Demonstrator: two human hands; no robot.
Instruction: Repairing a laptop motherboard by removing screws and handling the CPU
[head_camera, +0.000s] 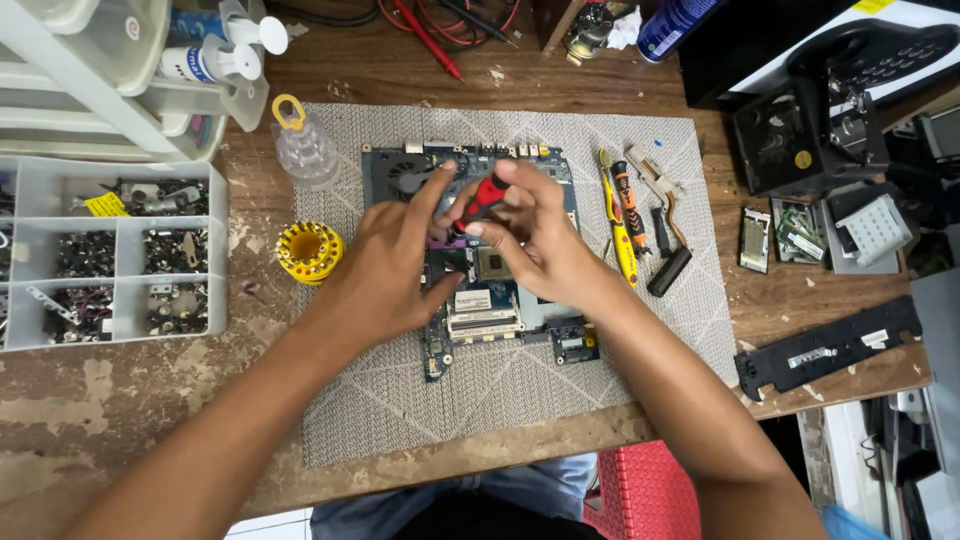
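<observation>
Head view: both hands meet over the circuit board (470, 300) on the desk mat (400, 400); right hand (535, 240) pinches a red screwdriver (483, 196), left hand (385, 265) steadies it with pressed fingertips; yellow spool (309, 252) left of the board.

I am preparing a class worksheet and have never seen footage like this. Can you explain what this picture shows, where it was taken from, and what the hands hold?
A camera worn on a person's head looks down at their two bare hands over a wooden table. On a grey mat lies a blue circuit board. The right hand has its grip on a red-handled screwdriver; the left hand steadies it. Nearby: a yellow reel, a parts tray, and spare screwdrivers.
</observation>
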